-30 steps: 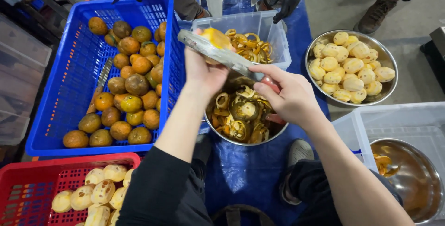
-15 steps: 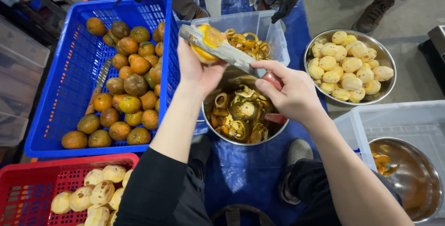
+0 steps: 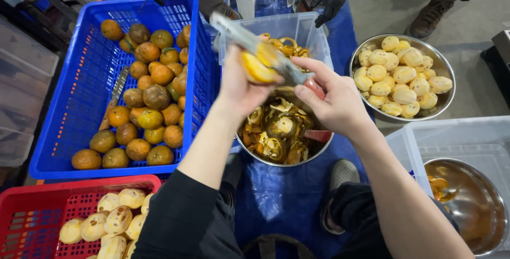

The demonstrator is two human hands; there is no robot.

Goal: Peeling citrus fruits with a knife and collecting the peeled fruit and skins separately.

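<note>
With the left hand gripping a half-peeled orange over the peel bowl and the right hand holding the peeler, many unpeeled fruits remain in the blue crate.

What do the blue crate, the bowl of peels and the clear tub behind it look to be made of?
Blue crate: moulded plastic, judging by its lattice walls and even matte colour. Bowl of peels: probably stainless steel, with a thin shiny grey rim. Clear tub: translucent plastic with cloudy see-through walls.
</note>
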